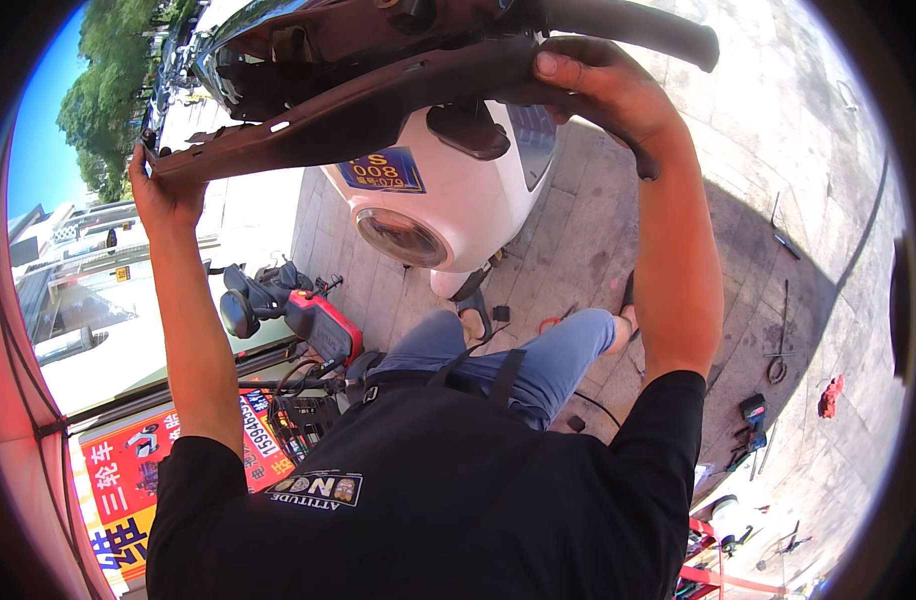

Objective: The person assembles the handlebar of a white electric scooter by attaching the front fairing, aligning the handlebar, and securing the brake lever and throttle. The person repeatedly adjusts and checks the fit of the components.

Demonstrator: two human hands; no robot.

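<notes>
Both my arms are raised in front of me, at the two sides of a long, dark, curved plastic trim panel (308,130). My left hand (170,200) grips its left end, the fingers partly hidden behind it. Closed over its right part is my right hand (613,88), thumb on the near face and the other fingers mostly out of sight. Above the panel are more dark, glossy parts (308,50) and a thick black tube (638,30); whether they are joined to the panel I cannot tell. Below it shows a white vehicle front (478,215) with a round headlight (400,237).
A red and black machine (323,325) stands to the left, beside a red and yellow sign (118,480). On the paving at right lie a power tool (753,415), a thin metal rod (781,335) and a red rag (831,396). A red metal frame (703,560) is at lower right.
</notes>
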